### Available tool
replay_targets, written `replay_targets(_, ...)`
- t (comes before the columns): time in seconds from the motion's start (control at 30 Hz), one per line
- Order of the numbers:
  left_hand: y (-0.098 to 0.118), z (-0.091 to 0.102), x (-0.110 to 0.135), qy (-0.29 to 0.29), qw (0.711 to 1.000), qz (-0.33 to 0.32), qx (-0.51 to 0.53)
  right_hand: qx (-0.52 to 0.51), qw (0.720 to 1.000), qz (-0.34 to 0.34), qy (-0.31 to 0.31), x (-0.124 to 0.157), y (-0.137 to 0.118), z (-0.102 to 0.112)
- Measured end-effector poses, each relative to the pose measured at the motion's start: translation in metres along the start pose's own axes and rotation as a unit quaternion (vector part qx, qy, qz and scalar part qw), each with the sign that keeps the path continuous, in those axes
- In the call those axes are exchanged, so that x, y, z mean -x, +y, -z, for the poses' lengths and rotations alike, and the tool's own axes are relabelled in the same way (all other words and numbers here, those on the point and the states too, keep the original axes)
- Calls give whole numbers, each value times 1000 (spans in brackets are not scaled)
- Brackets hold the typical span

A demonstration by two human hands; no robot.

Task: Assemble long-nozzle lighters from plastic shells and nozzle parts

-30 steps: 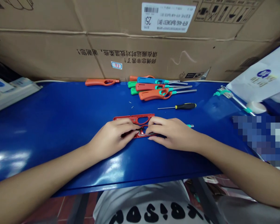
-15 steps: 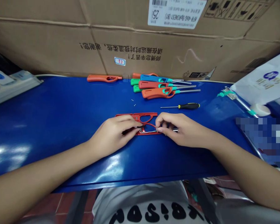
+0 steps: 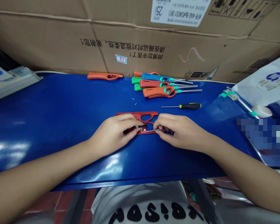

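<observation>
An opened red lighter shell (image 3: pixel 147 128) lies on the blue table (image 3: pixel 60 112), its inner parts showing around the trigger loop. My left hand (image 3: pixel 114 133) is closed, pinching the shell's left part. My right hand (image 3: pixel 177 130) is closed too, fingertips pinching the shell and a thin metal part at the right of the loop. A second red half shell (image 3: pixel 140 115) lies just behind my hands.
A pile of several orange, blue and green long-nosed lighters (image 3: pixel 161 85) lies at the back, a lone orange lighter (image 3: pixel 105 76) to its left. A black-handled screwdriver (image 3: pixel 189 106) lies right of centre. Cardboard boxes (image 3: pixel 140 37) wall the back; a white bag (image 3: pixel 266 81) sits right.
My right hand's fingers have shifted slightly left along the shell, covering the metal tube end. The view has drifted a little; the left hand has stayed put.
</observation>
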State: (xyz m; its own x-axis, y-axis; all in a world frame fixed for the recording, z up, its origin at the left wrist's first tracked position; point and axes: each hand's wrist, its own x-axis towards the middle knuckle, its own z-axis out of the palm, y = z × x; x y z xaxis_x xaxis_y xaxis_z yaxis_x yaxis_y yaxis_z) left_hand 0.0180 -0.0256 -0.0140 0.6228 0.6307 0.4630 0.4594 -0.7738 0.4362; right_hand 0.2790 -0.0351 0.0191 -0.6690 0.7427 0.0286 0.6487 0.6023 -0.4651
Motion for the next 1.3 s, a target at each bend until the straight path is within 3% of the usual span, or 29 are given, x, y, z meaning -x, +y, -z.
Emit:
replay_targets(0.77,6,1,-2,-10,999,25,23,44,999,11,3,-3,0,-5)
replay_targets(0.97,1,3,-2,6,1000,-12,15,46,999,21,13,-3,2,-6)
replay_targets(1.13,2,7,-2,-23,994,-75,-70,55,998,24,17,-3,3,-6)
replay_targets(1.3,17,14,0,-73,964,-129,-221,66,997,17,26,-2,4,-8)
